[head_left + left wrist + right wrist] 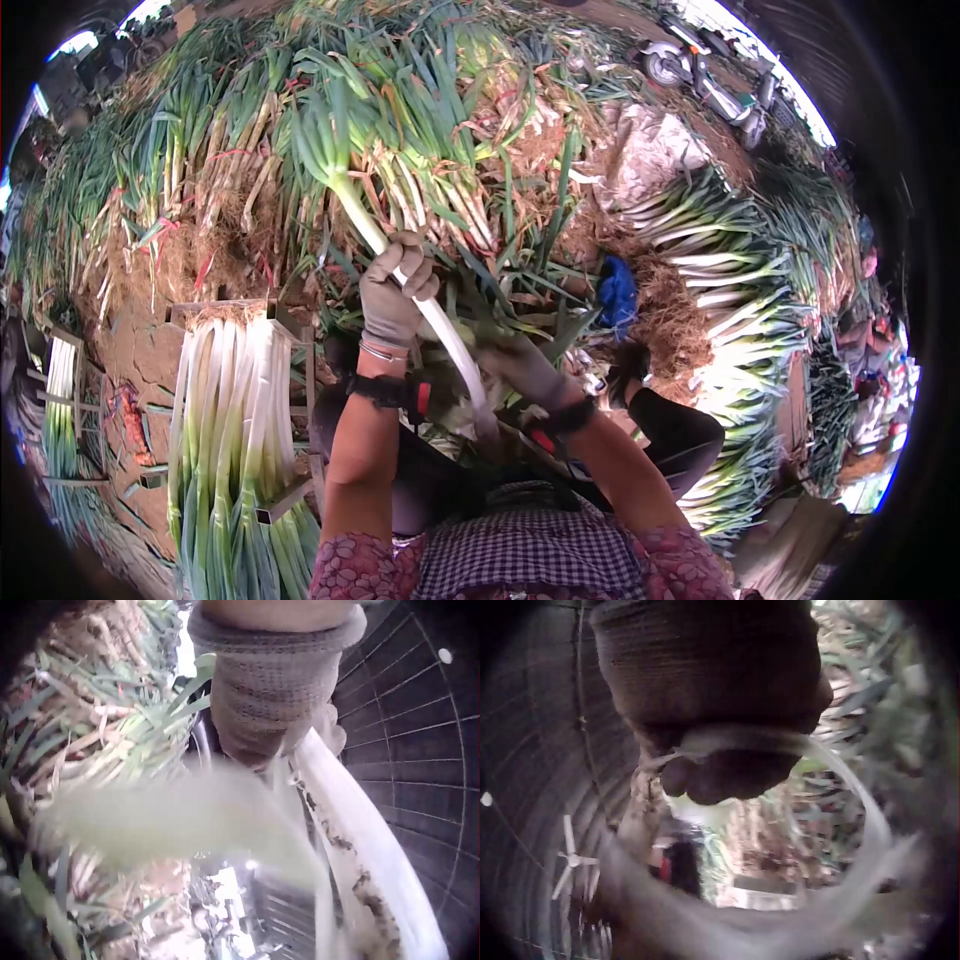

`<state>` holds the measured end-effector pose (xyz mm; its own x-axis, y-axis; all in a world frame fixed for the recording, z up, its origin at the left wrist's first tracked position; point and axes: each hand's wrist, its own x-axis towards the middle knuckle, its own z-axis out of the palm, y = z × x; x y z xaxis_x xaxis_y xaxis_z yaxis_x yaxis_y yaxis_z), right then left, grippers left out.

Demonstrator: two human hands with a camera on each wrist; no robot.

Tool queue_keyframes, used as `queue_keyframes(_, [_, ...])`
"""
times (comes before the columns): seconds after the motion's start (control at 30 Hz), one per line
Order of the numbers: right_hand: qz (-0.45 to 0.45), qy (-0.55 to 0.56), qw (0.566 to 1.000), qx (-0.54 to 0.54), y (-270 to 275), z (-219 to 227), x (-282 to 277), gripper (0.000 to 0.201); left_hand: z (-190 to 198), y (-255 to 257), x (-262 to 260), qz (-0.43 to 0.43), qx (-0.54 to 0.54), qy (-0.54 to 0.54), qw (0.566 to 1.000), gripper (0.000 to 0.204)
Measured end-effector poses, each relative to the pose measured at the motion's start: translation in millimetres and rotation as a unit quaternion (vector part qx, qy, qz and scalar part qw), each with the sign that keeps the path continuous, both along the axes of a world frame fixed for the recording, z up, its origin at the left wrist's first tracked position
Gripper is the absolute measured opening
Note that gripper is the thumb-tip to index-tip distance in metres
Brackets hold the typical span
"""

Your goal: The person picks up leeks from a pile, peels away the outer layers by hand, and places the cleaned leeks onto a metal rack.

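My gloved left hand (398,290) grips a long green onion (452,345) around its white shaft. Green leaves fan out beyond the hand, and the root end points back toward my lap. In the left wrist view, brown dirt marks the white shaft (397,877), and a pale blurred strip crosses in front. Blurred in the head view, my gloved right hand (522,368) is beside the shaft's lower part. The right wrist view shows its fingers curled on a thin, pale peel strip (871,814), which hangs in a loop.
Bundled green onions (230,150) with dry roots are heaped ahead. Cleaned ones (225,400) lie in a metal frame (290,500) at left. A long row of onions (740,300) lies at right, near a blue bag (617,293). A scooter (710,90) stands farther back.
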<state>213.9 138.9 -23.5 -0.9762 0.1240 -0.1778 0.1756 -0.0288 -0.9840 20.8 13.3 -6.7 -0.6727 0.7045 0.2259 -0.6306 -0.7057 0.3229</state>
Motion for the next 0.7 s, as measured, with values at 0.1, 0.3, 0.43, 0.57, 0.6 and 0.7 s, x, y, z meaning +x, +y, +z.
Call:
queue_keyframes(0.1, [-0.029,-0.047,0.991,0.124,48,-76,102,0.028,1,-11,-24,0.061,-0.074,-0.017,0.995,0.017])
queue_keyframes(0.3, [-0.091,-0.017,0.995,-0.028,13,19,28,0.029,-8,4,-19,0.089,-0.133,-0.077,0.984,0.015])
queue_keyframes(0.43, [0.032,-0.019,0.999,0.012,5,-1,21,0.035,-16,0,-29,0.056,-0.077,-0.076,0.993,0.017])
queue_keyframes(0.57, [-0.097,-0.126,0.981,-0.108,-1,45,105,0.037,-9,-4,-40,0.162,-0.159,-0.132,0.965,0.012])
queue_keyframes(0.6, [-0.115,-0.105,0.979,-0.131,5,50,125,0.036,-12,-3,-47,0.191,-0.165,-0.139,0.958,0.010])
queue_keyframes(0.7, [-0.027,-0.185,0.927,0.324,51,7,156,0.043,-5,4,-40,0.238,-0.209,-0.160,0.935,0.012])
